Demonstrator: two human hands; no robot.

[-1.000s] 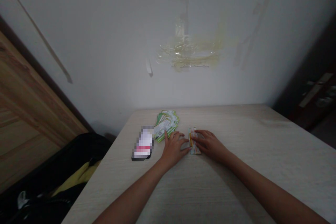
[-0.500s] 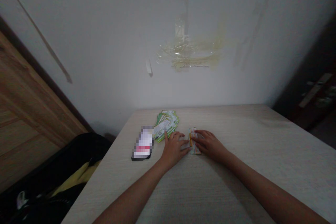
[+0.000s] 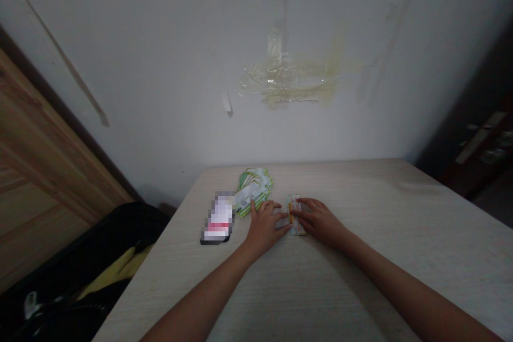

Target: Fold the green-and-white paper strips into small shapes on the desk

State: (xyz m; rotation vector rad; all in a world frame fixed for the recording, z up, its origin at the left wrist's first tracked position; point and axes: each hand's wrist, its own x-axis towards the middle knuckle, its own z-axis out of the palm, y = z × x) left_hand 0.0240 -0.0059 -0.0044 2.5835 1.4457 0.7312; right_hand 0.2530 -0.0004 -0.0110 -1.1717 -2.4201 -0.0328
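A small printed paper [image 3: 294, 227], perhaps a folded leaflet, lies flat on the table between my hands. My left hand [image 3: 265, 227] rests on the tabletop with fingers spread, and its thumb and fingertips reach the paper's left edge. From the other side, my right hand [image 3: 320, 220] lies on the paper with its fingers stretched across and covers part of it. Just behind my left hand is a fanned pile of green and white printed papers [image 3: 253, 192].
A phone [image 3: 219, 219] with a blurred-out screen lies left of the pile. The pale table [image 3: 360, 278] meets a wall [image 3: 160, 64] with old tape on it. Dark bags [image 3: 132, 219] stand beside the table's left edge, near a wooden panel [image 3: 36, 171].
The printed paper and my hands stay almost where they were. My right fingers shift very slightly on the paper.
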